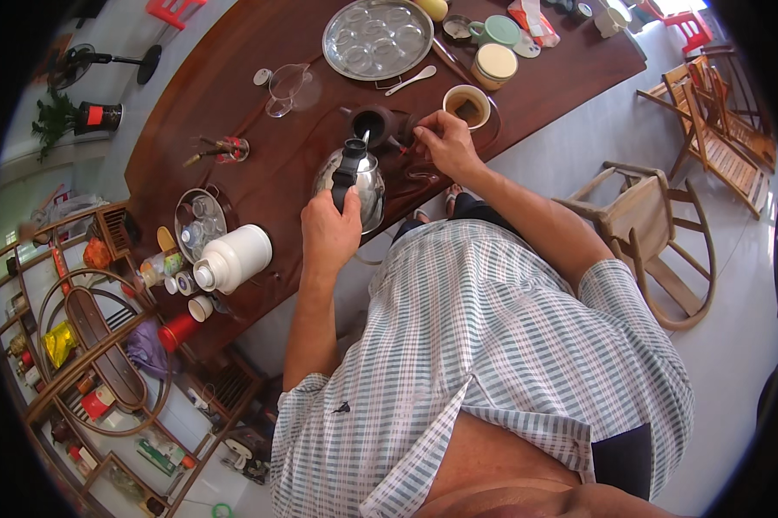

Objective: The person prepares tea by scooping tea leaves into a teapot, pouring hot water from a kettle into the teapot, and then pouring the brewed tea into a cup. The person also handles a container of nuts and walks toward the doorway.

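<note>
My left hand (331, 223) grips the black handle of a shiny metal kettle (373, 188). The kettle tilts forward, its spout over the uncovered mouth of a dark clay teapot (381, 123), and a bright streak shows at the spout tip. To the right of the teapot, my right hand (450, 144) pinches a small dark lid (411, 131), partly covered by the fingers. Just beyond that hand stands a white cup (457, 97) with brown liquid and a dark piece inside.
On the wooden tea table (266, 155) are a round metal tray (376, 68) of glass cups, a glass pitcher (284, 90), a white spoon (411, 81) and a lidded jar (494, 65). A white flask (237, 259) lies left. A wooden chair (641, 207) stands right.
</note>
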{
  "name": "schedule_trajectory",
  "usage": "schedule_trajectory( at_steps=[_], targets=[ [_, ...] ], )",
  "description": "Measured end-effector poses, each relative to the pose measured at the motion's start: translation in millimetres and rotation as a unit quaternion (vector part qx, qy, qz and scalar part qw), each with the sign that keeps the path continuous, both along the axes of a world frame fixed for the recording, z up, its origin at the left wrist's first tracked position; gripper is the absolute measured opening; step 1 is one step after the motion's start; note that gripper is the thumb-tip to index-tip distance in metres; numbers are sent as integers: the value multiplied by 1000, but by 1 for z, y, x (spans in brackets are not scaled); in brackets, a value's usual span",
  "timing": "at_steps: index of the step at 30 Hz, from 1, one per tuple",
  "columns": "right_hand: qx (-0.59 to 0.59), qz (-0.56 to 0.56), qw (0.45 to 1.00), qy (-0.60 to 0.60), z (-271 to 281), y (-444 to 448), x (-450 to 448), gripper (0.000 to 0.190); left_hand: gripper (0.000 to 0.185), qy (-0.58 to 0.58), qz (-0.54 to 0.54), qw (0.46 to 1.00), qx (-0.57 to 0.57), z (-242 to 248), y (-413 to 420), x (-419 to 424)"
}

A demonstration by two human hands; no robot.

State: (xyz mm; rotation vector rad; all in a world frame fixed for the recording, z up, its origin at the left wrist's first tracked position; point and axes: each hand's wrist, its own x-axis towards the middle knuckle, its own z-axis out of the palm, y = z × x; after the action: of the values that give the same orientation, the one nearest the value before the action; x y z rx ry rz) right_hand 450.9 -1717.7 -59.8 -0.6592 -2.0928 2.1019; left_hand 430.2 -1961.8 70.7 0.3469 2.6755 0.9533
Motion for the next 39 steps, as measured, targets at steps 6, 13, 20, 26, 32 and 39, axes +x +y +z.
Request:
schedule_trajectory(
  at_steps=[6, 13, 20, 26, 32, 39],
  targets=[
    [10, 0, 1000, 21, -2, 1, -5, 9, 37, 4, 4, 1000, 11, -3, -2, 0],
    [27, 9, 1000, 12, -1, 3, -7, 10, 38, 4, 2, 1000, 15, -4, -4, -2],
    [36, 11, 999, 3, 3, 4, -9, 11, 37, 4, 4, 1000, 21, -6, -5, -1],
    [48, 19, 999, -4, 8, 5, -11, 12, 37, -1, 12, 1000, 22, -4, -3, 0],
    [63, 30, 998, -11, 4, 6, -15, 13, 37, 2, 14, 999, 36, -5, -4, 2],
    [64, 32, 997, -18, 4, 7, -18, 14, 37, 5, 17, 999, 47, -12, -7, 3]
  ],
)
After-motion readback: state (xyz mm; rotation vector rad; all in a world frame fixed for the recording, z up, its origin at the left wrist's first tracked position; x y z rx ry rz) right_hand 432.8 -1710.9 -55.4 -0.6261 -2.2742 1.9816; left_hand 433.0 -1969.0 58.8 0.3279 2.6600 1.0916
